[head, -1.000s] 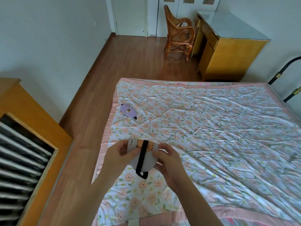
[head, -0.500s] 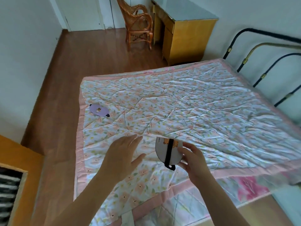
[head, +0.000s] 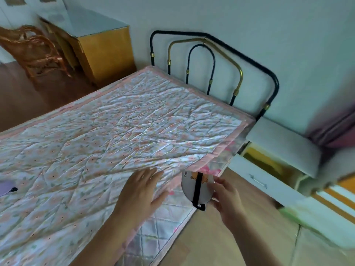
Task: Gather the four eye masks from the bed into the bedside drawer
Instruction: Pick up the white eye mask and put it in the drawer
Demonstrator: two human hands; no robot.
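My right hand (head: pixel 226 196) holds a folded white eye mask (head: pixel 189 187) with a black strap and an orange print, just past the near edge of the bed (head: pixel 119 120). My left hand (head: pixel 140 189) hovers over the floral quilt with its fingers spread and nothing in it. A purple eye mask (head: pixel 5 188) lies on the quilt at the far left edge of the view. The white bedside cabinet (head: pixel 282 143) stands to the right of the bed, and its drawer (head: pixel 263 179) is pulled open, showing a yellow inside.
A black and brass metal headboard (head: pixel 211 54) stands against the wall behind the bed. A yellow wooden desk (head: pixel 103 50) and a rattan chair (head: pixel 32 48) are at the back left. Light floor (head: pixel 221 237) lies between me and the cabinet.
The view has swung right, bringing the headboard and the open drawer into sight. My left hand has let go of the white mask; my right hand carries it rightward past the bed's edge.
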